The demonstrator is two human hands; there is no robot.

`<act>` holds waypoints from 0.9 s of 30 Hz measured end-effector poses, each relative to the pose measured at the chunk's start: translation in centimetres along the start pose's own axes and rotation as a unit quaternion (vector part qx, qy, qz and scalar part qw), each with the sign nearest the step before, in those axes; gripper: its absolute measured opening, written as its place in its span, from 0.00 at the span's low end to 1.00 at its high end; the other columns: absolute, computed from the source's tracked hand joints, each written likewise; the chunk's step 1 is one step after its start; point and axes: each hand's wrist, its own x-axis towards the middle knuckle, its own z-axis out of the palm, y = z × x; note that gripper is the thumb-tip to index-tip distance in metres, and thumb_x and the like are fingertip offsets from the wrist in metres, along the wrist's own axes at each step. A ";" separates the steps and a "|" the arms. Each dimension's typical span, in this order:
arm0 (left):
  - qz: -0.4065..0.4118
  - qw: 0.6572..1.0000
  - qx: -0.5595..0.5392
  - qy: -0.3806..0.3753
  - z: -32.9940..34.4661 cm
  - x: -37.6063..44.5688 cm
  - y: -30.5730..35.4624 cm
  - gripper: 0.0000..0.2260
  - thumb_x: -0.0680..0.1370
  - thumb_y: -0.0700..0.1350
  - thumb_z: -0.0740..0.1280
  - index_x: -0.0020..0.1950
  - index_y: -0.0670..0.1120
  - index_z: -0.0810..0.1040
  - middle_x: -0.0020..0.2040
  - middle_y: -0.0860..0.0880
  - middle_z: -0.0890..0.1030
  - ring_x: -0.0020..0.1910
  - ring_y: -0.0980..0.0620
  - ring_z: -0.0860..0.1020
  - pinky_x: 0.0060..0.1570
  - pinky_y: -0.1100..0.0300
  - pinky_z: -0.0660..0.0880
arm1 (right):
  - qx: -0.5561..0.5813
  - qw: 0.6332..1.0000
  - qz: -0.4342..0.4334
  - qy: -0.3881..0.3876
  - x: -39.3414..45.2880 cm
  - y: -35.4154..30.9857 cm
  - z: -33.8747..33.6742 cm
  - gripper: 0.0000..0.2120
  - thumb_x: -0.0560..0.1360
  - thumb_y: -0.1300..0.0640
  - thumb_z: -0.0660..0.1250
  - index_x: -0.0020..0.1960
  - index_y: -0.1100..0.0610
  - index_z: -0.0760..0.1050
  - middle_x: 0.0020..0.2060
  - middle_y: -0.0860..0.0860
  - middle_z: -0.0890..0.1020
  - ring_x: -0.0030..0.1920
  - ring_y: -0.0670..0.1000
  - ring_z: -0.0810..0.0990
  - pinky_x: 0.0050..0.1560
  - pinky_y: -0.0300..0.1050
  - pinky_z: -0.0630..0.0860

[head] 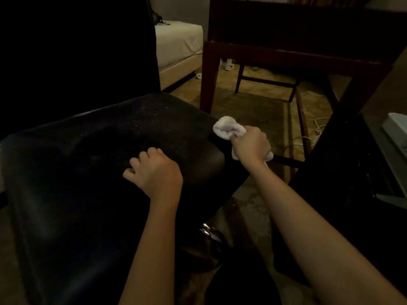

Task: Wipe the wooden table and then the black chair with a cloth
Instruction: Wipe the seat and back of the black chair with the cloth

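Observation:
The black chair (pixel 88 164) fills the left half of the view, its padded seat facing up and its tall back rising at the upper left. My left hand (pixel 154 172) rests on the seat near its right edge, fingers loosely curled, holding nothing. My right hand (pixel 251 144) grips a bunched white cloth (pixel 228 127) just off the seat's right front corner; the cloth touches that edge. The dark wooden table (pixel 297 49) stands at the upper right, seen from below its top, legs and crossbars showing.
A bed with a pale mattress (pixel 178 42) stands behind the chair. Patterned carpet (pixel 253 106) lies under the table, with a white cable (pixel 308 139) on it at right. A dark unit with a light box (pixel 396 128) sits at the right edge. A chrome chair base part (pixel 208 231) shows below.

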 end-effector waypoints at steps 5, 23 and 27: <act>0.040 0.999 0.018 0.017 1.3 -0.2 0.6 0.09 0.77 0.42 0.60 0.48 0.39 0.77 0.46 0.40 0.79 0.49 0.39 0.74 0.53 0.44 0.66 | -0.002 1.000 -0.022 -0.005 -3.3 -1.6 0.6 0.07 0.75 0.51 0.63 0.47 0.52 0.78 0.44 0.52 0.80 0.44 0.53 0.79 0.40 0.43 0.67; -0.108 0.952 -0.283 0.041 0.0 -0.5 1.8 0.09 0.81 0.44 0.51 0.52 0.47 0.70 0.47 0.49 0.76 0.45 0.47 0.74 0.54 0.49 0.69 | 0.037 0.998 -0.044 -0.022 -2.9 -0.8 1.0 0.05 0.74 0.50 0.64 0.43 0.50 0.76 0.39 0.49 0.78 0.41 0.51 0.78 0.39 0.42 0.66; -0.139 0.893 -0.414 0.114 -0.6 -0.7 1.0 0.08 0.82 0.43 0.50 0.52 0.46 0.69 0.39 0.54 0.72 0.36 0.58 0.72 0.38 0.70 0.69 | 0.049 0.977 -0.193 -0.082 -10.6 1.5 -0.7 0.08 0.72 0.50 0.64 0.44 0.52 0.79 0.39 0.49 0.78 0.37 0.51 0.74 0.36 0.41 0.61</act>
